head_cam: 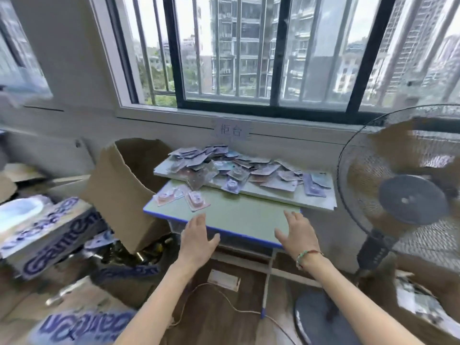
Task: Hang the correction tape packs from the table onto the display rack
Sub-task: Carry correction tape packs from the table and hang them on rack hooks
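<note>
Worktop (239, 217): small desk, smooth pale green top with blue edging, on a light metal frame; its far part is covered by a white board (286, 195) laid across it.

Packs (234, 168): loose heap of flat blister cards, glossy plastic over printed card, in purple, blue and pink tones, lying on the board. Two separate packs (184, 196) lie on the green surface at the near left corner, clear bubbles facing up. Print on all cards is too blurred to read.

Left hand (198, 239): held over the near edge of the worktop, fingers straight and slightly spread, grasping nothing.

Right hand (297, 235): held over the near right edge, fingers released and spread, grasping nothing; a beaded bracelet (307, 255) with red thread sits on the wrist.

Box (124, 190): brown corrugated cardboard, open, flap raised, just left of the worktop; contents hidden.

Fan (408, 192): round wire-grille standing fan at right, partly cut off by the frame.

Window (249, 51): dark-framed, barred, behind the worktop; a paper label (231, 130) is stuck below it.
</note>
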The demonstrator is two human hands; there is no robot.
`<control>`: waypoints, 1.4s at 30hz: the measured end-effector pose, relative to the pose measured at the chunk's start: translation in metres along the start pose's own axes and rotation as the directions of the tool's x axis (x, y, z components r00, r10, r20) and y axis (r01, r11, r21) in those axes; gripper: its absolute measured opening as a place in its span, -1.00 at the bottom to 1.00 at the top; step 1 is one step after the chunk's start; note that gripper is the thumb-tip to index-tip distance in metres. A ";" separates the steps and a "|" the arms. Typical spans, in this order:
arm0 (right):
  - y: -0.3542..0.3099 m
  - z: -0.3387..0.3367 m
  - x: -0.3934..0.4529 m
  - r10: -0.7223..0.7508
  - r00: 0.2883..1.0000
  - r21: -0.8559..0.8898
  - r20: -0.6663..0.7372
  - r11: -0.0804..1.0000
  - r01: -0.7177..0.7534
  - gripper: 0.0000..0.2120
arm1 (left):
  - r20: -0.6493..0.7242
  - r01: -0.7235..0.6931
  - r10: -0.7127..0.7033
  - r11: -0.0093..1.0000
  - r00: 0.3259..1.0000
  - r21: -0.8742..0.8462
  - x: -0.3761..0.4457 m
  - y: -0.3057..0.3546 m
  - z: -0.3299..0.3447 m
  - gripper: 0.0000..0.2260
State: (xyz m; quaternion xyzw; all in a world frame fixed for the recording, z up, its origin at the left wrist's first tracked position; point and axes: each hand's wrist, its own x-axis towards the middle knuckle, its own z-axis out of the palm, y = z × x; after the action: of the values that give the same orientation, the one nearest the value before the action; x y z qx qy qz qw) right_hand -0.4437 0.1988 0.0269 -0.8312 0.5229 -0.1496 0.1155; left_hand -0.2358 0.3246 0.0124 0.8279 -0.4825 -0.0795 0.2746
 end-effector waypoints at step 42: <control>-0.229 0.279 0.292 -0.032 0.927 -0.091 0.373 0.993 0.071 -0.69 | 0.349 -0.005 -0.112 0.948 0.930 0.318 0.359 -0.274 0.050 -0.52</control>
State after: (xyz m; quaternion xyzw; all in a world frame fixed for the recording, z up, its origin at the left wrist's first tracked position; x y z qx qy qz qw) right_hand -0.0303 0.0420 -0.1150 -0.8627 0.4767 0.0340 0.1654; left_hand 0.1383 0.1083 -0.1274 0.8449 -0.5084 -0.1607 0.0436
